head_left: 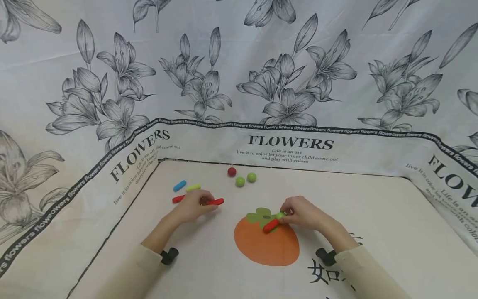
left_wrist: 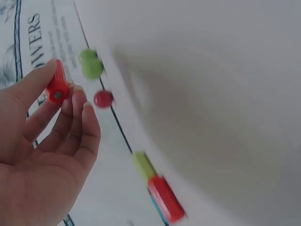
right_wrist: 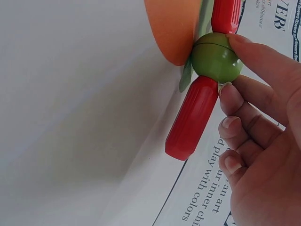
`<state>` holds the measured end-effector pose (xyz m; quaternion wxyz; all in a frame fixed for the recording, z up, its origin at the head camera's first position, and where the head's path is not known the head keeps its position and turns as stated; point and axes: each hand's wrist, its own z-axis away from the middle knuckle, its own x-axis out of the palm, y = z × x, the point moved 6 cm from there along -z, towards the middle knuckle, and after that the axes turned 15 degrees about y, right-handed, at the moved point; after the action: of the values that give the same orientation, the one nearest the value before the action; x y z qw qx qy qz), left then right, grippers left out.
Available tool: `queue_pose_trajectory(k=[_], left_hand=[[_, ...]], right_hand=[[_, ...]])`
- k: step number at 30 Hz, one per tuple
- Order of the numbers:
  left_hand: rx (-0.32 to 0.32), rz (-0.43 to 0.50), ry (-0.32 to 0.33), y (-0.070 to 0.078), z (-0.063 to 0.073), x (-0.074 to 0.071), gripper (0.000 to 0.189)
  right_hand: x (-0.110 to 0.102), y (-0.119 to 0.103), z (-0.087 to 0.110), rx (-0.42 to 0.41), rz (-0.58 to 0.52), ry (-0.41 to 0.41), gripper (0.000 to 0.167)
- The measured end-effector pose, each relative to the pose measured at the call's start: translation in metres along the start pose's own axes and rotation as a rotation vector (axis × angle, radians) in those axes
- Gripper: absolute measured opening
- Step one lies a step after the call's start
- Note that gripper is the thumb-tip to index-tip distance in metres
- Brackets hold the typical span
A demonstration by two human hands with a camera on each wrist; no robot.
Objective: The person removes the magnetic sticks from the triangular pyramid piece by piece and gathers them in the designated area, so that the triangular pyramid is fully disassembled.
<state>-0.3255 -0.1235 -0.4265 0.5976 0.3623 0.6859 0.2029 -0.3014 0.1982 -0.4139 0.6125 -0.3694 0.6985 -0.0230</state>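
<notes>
My left hand [head_left: 193, 206] pinches a red stick [left_wrist: 57, 87] between thumb and fingers, with a round grey spot on its near end. My right hand [head_left: 304, 212] holds a green ball [right_wrist: 216, 57] between thumb and fingertips, over the printed orange fruit. One red stick [right_wrist: 192, 118] meets the ball at one side. A second red stick [right_wrist: 226, 16] reaches the ball from the opposite side, partly cut off by the frame. Beside my left hand lie a blue stick [head_left: 179, 185], a yellow-green stick [head_left: 193, 187] and another red stick [head_left: 178, 199].
Farther back on the table are a red ball [head_left: 232, 172] and two green balls, one nearer [head_left: 240, 181] and one farther [head_left: 252, 177]. The cloth is printed with an orange fruit [head_left: 265, 247] and black characters. A flower-patterned curtain [head_left: 291, 143] stands along the back and sides.
</notes>
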Motion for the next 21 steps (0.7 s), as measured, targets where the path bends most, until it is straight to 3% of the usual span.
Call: queue_pose_trajectory(k=[6, 11, 15, 21], left_hand=[[0.050, -0.051, 0.098, -0.030, 0.003, -0.054, 0.020], [-0.001, -0.112, 0.145, -0.059, 0.007, -0.093, 0.025], [-0.043, -0.139, 0.169, -0.078, 0.011, -0.109, 0.026], [-0.164, -0.146, 0.142, -0.107, 0.014, -0.112, 0.029]], right_hand=[[0.000, 0.000, -0.001, 0.015, 0.007, -0.003, 0.015], [-0.001, 0.001, -0.001, 0.019, 0.008, -0.005, 0.015], [0.000, 0.002, -0.001, 0.012, 0.004, -0.007, 0.013], [0.002, 0.003, -0.002, 0.015, 0.004, -0.006, 0.012]])
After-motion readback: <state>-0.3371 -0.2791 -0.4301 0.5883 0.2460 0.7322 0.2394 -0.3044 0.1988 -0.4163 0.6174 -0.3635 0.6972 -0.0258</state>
